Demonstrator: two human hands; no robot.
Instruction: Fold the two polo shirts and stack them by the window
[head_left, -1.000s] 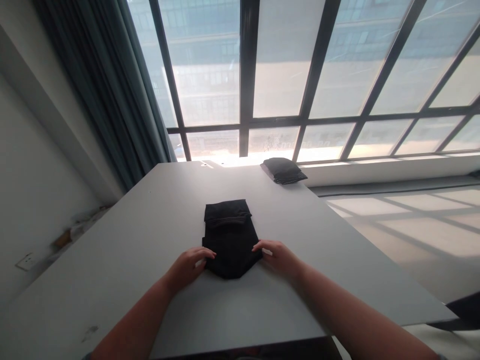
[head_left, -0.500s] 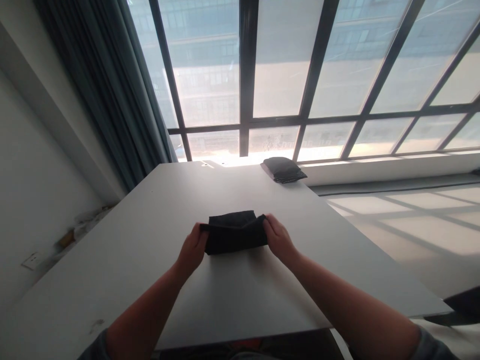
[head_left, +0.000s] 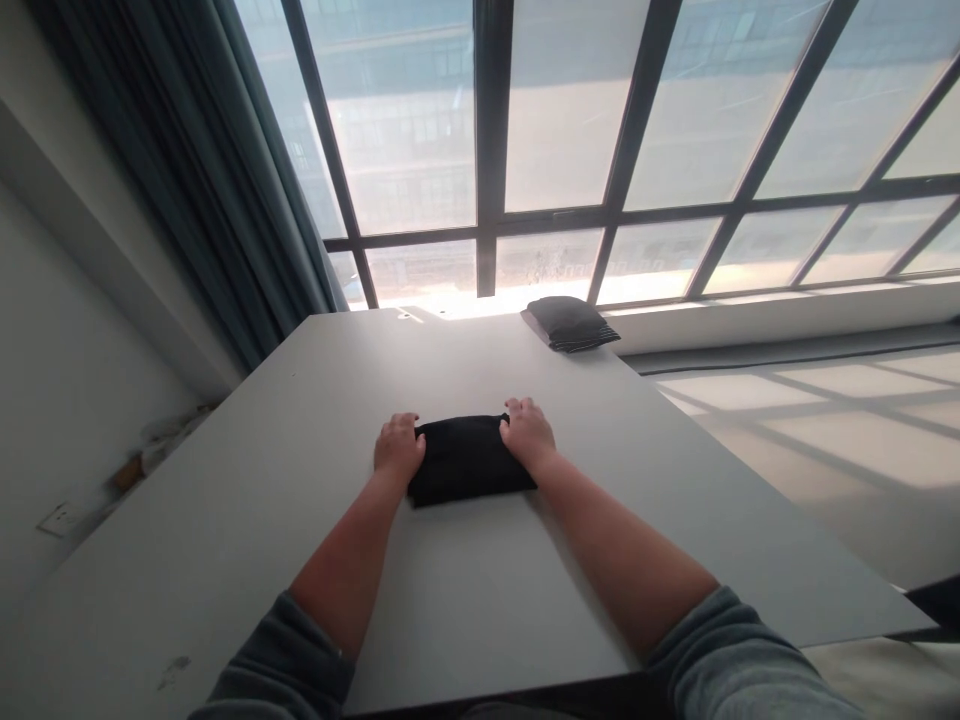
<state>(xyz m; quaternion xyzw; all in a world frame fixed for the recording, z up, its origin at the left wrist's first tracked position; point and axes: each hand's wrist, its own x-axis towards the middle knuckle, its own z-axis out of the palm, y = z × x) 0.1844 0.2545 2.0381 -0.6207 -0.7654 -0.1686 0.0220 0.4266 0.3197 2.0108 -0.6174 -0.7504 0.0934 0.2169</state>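
Observation:
A folded black cloth [head_left: 465,462] lies as a compact rectangle on the grey table [head_left: 300,480], a little beyond its middle. My left hand [head_left: 399,447] rests flat on the cloth's left end, fingers stretched forward. My right hand [head_left: 528,435] lies flat on its right end, fingers also extended. Both palms press down on the fabric and neither hand grips anything.
A stack of folded dark cloths [head_left: 568,323] sits at the table's far right corner by the window sill. Large windows span the back. A dark curtain [head_left: 187,180] hangs at the left. The floor lies to the right of the table edge.
Both hands lifted the cloth's near half and folded it away over the far half. They now lie flat on the shorter, thicker bundle instead of pinching its edges.

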